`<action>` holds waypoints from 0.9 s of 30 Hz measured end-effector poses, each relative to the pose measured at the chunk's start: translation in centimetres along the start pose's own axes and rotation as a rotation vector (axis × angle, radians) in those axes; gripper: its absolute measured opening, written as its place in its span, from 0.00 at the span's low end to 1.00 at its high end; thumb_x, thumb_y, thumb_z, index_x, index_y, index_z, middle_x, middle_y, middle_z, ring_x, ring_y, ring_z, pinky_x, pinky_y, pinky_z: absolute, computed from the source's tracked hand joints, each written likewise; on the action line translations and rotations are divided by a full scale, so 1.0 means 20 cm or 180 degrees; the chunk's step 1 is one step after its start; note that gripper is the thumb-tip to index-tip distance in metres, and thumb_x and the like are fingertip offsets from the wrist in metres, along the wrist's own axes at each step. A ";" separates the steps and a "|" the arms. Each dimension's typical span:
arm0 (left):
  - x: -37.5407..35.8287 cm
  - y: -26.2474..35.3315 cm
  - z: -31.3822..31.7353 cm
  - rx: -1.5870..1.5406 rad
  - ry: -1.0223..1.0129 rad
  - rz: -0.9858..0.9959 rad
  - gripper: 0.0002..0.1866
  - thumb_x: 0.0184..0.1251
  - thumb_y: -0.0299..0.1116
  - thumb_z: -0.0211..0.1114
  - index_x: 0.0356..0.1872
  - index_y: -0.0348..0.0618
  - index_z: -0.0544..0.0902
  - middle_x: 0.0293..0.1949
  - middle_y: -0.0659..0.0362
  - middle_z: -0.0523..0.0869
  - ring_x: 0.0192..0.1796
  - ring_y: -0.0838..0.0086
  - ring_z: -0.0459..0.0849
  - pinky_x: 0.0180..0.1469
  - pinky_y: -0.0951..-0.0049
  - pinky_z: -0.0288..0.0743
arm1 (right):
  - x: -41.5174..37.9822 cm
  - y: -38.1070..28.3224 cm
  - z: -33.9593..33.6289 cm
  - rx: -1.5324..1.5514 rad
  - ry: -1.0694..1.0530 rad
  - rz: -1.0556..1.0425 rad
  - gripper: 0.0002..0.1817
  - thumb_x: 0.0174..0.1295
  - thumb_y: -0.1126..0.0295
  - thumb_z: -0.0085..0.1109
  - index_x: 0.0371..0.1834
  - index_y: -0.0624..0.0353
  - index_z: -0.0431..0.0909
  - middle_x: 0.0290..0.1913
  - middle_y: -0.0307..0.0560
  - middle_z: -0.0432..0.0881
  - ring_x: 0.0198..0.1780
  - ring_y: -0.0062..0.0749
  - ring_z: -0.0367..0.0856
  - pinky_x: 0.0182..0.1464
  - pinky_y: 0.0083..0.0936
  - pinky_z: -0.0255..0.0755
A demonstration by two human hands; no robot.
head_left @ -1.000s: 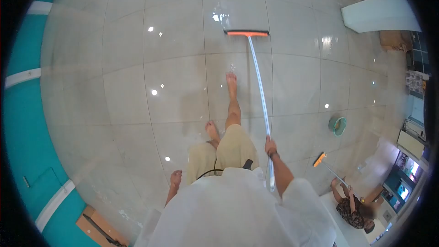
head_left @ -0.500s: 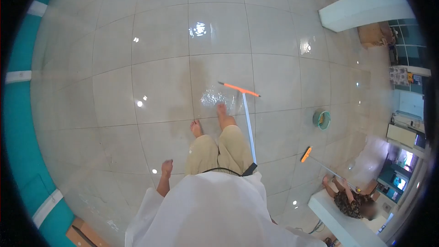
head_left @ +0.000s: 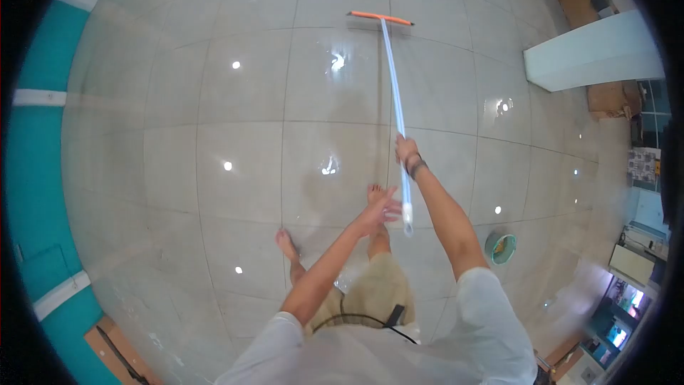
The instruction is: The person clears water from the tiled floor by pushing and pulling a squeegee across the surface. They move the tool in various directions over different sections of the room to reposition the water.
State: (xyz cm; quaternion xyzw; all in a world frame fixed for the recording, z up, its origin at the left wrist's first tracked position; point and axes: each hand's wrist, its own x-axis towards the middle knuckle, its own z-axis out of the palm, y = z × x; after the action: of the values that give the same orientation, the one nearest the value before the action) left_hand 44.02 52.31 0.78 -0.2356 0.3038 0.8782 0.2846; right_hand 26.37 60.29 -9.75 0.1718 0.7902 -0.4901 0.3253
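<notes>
A floor squeegee point(head_left: 394, 85) with an orange head and a pale blue pole reaches out ahead of me over the wet tiles. My right hand point(head_left: 407, 150), with dark bands at the wrist, is wrapped round the pole about two thirds of the way down. Beside the pole's white lower end, my left hand point(head_left: 380, 212) has its fingers spread, with nothing in them. The orange head lies far forward, near the top of the view. My bare feet are on the floor, the right one partly hidden behind my left hand.
Glossy tiles point(head_left: 242, 93) carry wet patches and light reflections. A green bucket point(head_left: 501, 247) stands on the right. A white pillar point(head_left: 591, 50) rises at the upper right, with cardboard boxes point(head_left: 613, 100) near it. A teal wall point(head_left: 39, 171) runs along the left; a cardboard box point(head_left: 117, 353) lies lower left.
The squeegee head has moved far forward. Both my arms have come into view, the right hand now on the pole. The co-worker and their orange broom have left the view.
</notes>
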 end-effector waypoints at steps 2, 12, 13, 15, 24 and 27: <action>0.29 0.12 0.12 -0.0702 0.0094 0.0254 0.22 0.60 0.48 0.42 0.49 0.42 0.61 0.30 0.56 0.75 0.32 0.71 0.76 0.35 0.72 0.72 | 0.21 -0.27 0.01 -0.0779 -0.0155 -0.0256 0.27 0.56 0.53 0.33 0.19 0.68 0.70 0.09 0.51 0.70 0.12 0.37 0.70 0.19 0.31 0.65; 0.28 0.05 0.40 -0.2406 -0.0053 0.0489 0.11 0.57 0.41 0.43 0.26 0.46 0.67 0.11 0.63 0.65 0.06 0.78 0.61 0.06 0.79 0.57 | 0.35 -0.67 -0.08 -0.2204 -0.0077 -0.0099 0.20 0.46 0.69 0.44 0.42 0.69 0.60 0.30 0.55 0.74 0.34 0.46 0.75 0.27 0.33 0.72; 0.20 -0.05 0.44 -0.2446 -0.0043 0.0513 0.11 0.57 0.42 0.43 0.27 0.46 0.68 0.11 0.63 0.65 0.06 0.78 0.61 0.06 0.78 0.56 | 0.30 -0.61 -0.07 -0.2190 -0.0111 -0.0091 0.20 0.46 0.69 0.44 0.42 0.69 0.60 0.30 0.55 0.74 0.34 0.46 0.75 0.27 0.33 0.72; 0.03 -0.25 0.48 -0.2622 -0.0008 0.0480 0.12 0.59 0.42 0.42 0.31 0.46 0.68 0.11 0.63 0.65 0.06 0.77 0.60 0.05 0.78 0.54 | 0.23 -0.48 -0.06 -0.2997 0.0384 -0.0687 0.16 0.45 0.67 0.43 0.35 0.63 0.75 0.36 0.54 0.76 0.40 0.42 0.75 0.40 0.33 0.69; -1.22 -1.42 0.43 -0.2942 0.0654 0.0183 0.17 0.62 0.41 0.40 0.44 0.40 0.67 0.14 0.61 0.66 0.07 0.78 0.59 0.06 0.81 0.54 | -0.89 0.80 0.19 -0.1962 0.0014 -0.0181 0.20 0.52 0.60 0.40 0.45 0.61 0.63 0.38 0.56 0.75 0.42 0.48 0.73 0.44 0.37 0.67; -1.75 -1.75 0.61 -0.2563 0.1358 -0.0169 0.18 0.61 0.42 0.41 0.44 0.38 0.67 0.14 0.61 0.66 0.07 0.79 0.58 0.07 0.82 0.50 | -1.46 1.23 0.24 -0.2448 -0.0432 0.0090 0.21 0.53 0.59 0.40 0.40 0.69 0.60 0.29 0.61 0.75 0.34 0.52 0.75 0.36 0.40 0.69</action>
State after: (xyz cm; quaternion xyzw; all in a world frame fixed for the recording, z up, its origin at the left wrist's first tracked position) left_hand 89.08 70.87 15.90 -0.5108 -0.0161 0.8506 0.1239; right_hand 63.80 68.80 -7.64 0.0154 0.8905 -0.1639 0.4242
